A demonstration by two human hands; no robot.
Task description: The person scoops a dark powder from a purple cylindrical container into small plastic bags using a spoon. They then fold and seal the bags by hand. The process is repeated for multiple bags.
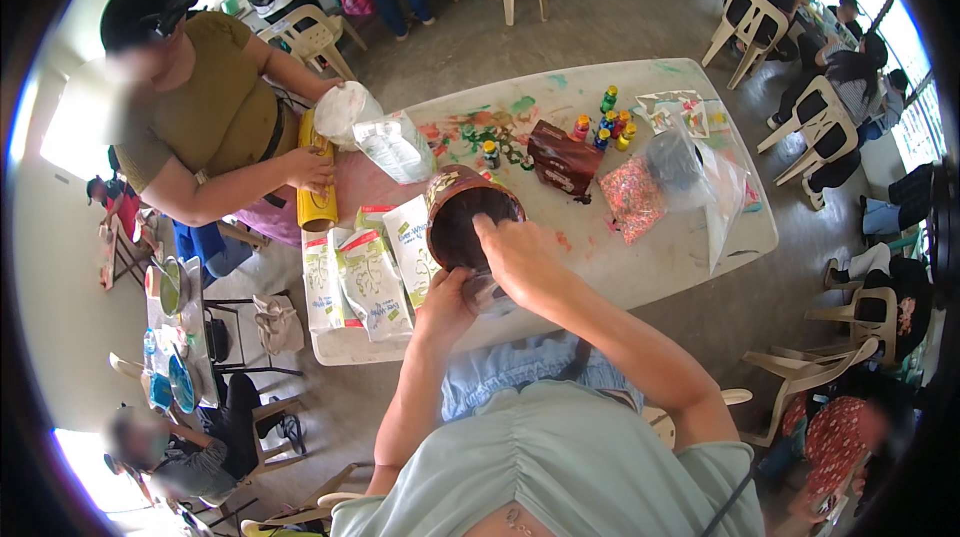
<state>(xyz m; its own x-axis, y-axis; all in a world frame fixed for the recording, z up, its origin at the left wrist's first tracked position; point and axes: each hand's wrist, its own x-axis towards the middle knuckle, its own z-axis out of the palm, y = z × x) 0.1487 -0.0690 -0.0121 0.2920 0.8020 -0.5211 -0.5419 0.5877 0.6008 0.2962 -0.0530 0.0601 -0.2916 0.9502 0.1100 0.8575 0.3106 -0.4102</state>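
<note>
A brown tub [457,181] lies tilted near the table's front edge, its dark mouth facing me. My left hand [447,305] is closed at the lower rim, on clear plastic [490,295] that shows below the mouth. My right hand [520,259] reaches across the opening, one finger pointing inside. Its other fingers curl underneath; what they hold, if anything, is hidden. Left of the tub stand several white-and-green packets [372,282]. Behind it is an opened white bag [396,149].
Across the white table [590,272], several paint bottles [610,124] stand by a dark red pouch [562,159]. A bag of colourful bits [633,199] and clear plastic sheeting [725,202] lie rightward. At the left, a co-worker [215,87] handles a yellow canister [318,182] and a white-topped tub [347,114].
</note>
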